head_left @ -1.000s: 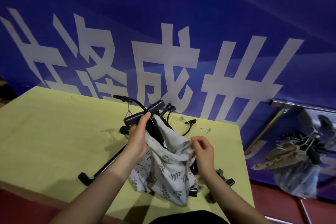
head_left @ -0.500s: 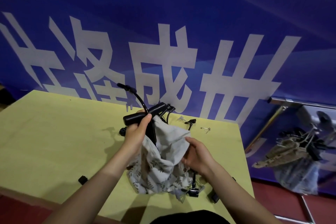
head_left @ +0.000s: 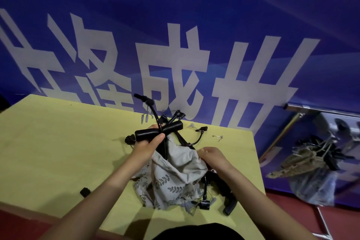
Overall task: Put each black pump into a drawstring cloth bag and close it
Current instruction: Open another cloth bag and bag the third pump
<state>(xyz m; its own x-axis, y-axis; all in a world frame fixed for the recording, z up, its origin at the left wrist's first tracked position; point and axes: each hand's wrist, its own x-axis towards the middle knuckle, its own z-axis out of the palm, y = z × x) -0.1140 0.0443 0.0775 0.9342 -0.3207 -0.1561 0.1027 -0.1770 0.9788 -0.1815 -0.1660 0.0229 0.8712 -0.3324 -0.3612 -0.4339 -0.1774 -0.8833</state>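
The left hand [head_left: 145,145] grips the T-shaped handle of a black pump [head_left: 158,133]. Its fingers are curled round the handle from behind and the thumb presses on the front side, so the handle lies across the top of the fist. The pump shaft goes down from the handle into the open mouth of a drawstring cloth bag [head_left: 171,179], grey with a leaf print. A thin black hose [head_left: 151,108] rises from the handle and bends to the left.

The right hand [head_left: 211,157] is at the right edge of the bag mouth. Its fingers are bent and pinch the cloth there, with the thumb on top.

The bag stands on a yellow table [head_left: 58,142]. More black pump parts [head_left: 229,203] lie on the table just beside the bag, on its right and behind it. A small black piece [head_left: 85,191] lies on the table to the left, well apart from the bag.
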